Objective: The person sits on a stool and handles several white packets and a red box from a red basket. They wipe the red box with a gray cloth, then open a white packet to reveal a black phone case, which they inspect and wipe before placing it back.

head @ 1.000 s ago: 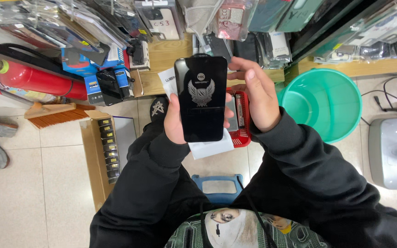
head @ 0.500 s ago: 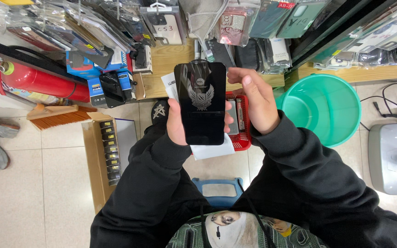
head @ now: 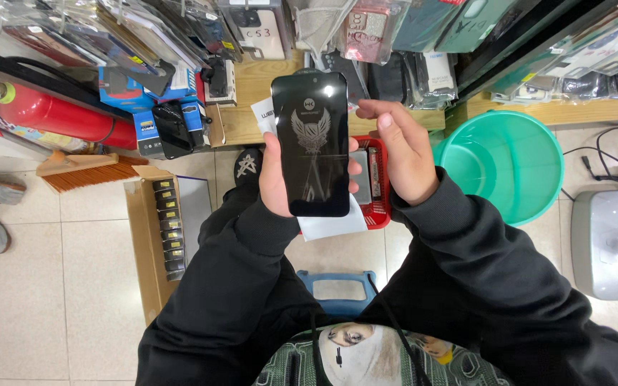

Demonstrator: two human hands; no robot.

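Black phone panel (head: 311, 143) front and centre, glossy, upright on its long edge, a pale winged crest on its face, and we have it in our left hand (head: 275, 179): the grip is closed around its left edge, thumb up the side, fingertips (head: 354, 168) curling out past the right edge. Our right hand (head: 405, 154) sits just to the right of that grip, loosely curled, thumb and forefinger reaching toward the panel's upper right corner; whether they actually touch it we cannot tell, and nothing is visibly held in that hand. Behind the grip, tucked against the back of the panel, white paper wrappers (head: 332, 223) poke out below and at the upper left. Directly behind and below the grip sits a red basket (head: 379, 187) on the floor. Off to the right of the grip, well apart, a green plastic basin (head: 503, 163), and farther right a grey appliance (head: 613, 243). To the left of the grip, an open cardboard box (head: 153, 243) with a row of small dark packs, then a red fire extinguisher (head: 59, 118) lying farther left. Above the grip, a wooden shelf (head: 252, 107) crowded with packaged phone cases. Below the grip, between our black sleeves, a blue stool (head: 337, 286).
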